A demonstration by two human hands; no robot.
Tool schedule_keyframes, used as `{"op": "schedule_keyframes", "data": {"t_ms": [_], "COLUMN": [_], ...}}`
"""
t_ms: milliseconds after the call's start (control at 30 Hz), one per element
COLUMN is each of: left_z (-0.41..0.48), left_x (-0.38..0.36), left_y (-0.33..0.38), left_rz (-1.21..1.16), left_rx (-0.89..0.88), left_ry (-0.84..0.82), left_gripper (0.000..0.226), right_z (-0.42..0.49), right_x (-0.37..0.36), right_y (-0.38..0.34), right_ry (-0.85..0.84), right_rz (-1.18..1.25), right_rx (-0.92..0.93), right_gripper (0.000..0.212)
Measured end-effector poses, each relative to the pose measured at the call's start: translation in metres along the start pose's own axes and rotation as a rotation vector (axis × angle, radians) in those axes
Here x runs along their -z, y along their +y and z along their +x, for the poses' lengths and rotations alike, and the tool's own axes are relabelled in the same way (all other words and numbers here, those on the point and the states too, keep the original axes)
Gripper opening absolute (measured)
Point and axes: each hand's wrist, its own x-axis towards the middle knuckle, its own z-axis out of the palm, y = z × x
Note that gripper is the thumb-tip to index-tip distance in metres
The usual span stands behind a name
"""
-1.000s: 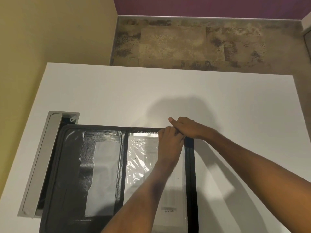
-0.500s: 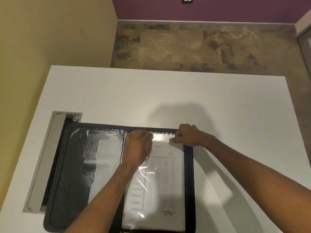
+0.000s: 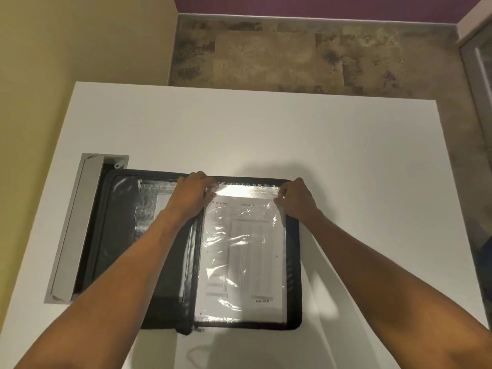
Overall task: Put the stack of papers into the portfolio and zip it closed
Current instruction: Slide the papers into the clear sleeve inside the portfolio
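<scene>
Spread further apart since half a second before: left hand [image 3: 192,195] now at the portfolio's [image 3: 294,262] far edge by the spine, right hand [image 3: 296,199] at the far right corner. Both grips narrow, fingers pinched on the top edge of the clear sleeve [image 3: 243,251]. Lay open and flat on the white worktop [image 3: 266,134], zip undone all round. Held the stack of papers [image 3: 247,243] in its right half, inside that crinkled sleeve, a printed sheet uppermost. Showed only dark pockets and a pale panel in its left half. Overlapped, at its left edge, a grey cable tray [image 3: 77,225] sunk into the worktop. Beyond the portfolio, mottled brown floor [image 3: 292,54]; to its left, a yellow wall [image 3: 66,49]; furthest off, a purple wall [image 3: 319,6].
</scene>
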Motion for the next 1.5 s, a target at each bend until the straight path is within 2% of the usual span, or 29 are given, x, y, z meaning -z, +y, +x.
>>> {"op": "schedule_keyframes", "data": {"t_ms": [100,200,333,500,600,667,833,933,1067,1233,1500], "left_z": [0.002,0.002,-0.001,-0.011,-0.019,-0.028,-0.068,-0.095,-0.126,-0.147,-0.166], "left_x": [0.002,0.003,0.000,-0.009,-0.007,-0.001,0.025,0.036,0.042,0.051,0.053], "left_y": [0.004,0.012,0.021,0.019,0.014,0.003,-0.046,-0.075,-0.102,-0.110,-0.103], "left_rz": [-0.025,-0.042,-0.091,-0.077,-0.093,-0.097,0.019,0.077,0.008,-0.066,0.024], "left_rx": [0.042,-0.006,-0.120,-0.147,-0.114,-0.060,0.245,0.485,0.750,0.769,0.761], "left_ry": [-0.005,0.042,0.027,-0.087,-0.001,0.103,0.337,0.319,0.218,0.206,0.192], "left_gripper": [0.030,0.026,0.021,0.031,0.033,0.036,0.045,0.054,0.064,0.059,0.046], "right_z": [0.004,0.006,0.005,-0.001,-0.014,-0.031,-0.093,-0.139,-0.193,-0.229,-0.246], "right_x": [-0.003,-0.004,-0.010,-0.012,-0.013,-0.018,-0.053,-0.082,-0.122,-0.152,-0.164], "right_y": [0.000,0.001,0.007,0.007,0.008,0.008,0.008,0.009,0.022,0.045,0.063], "right_ry": [0.007,0.046,0.105,0.167,0.249,0.291,0.368,0.403,0.314,0.192,0.158], "right_rz": [0.030,0.050,0.071,0.063,0.055,0.087,0.153,0.166,-0.014,-0.175,-0.225], "right_rx": [0.000,0.006,0.011,0.033,0.042,0.036,0.028,0.034,0.098,0.153,0.035], "right_gripper": [0.012,0.006,0.021,0.018,0.037,0.040,0.054,0.061,0.079,0.084,0.087]}}
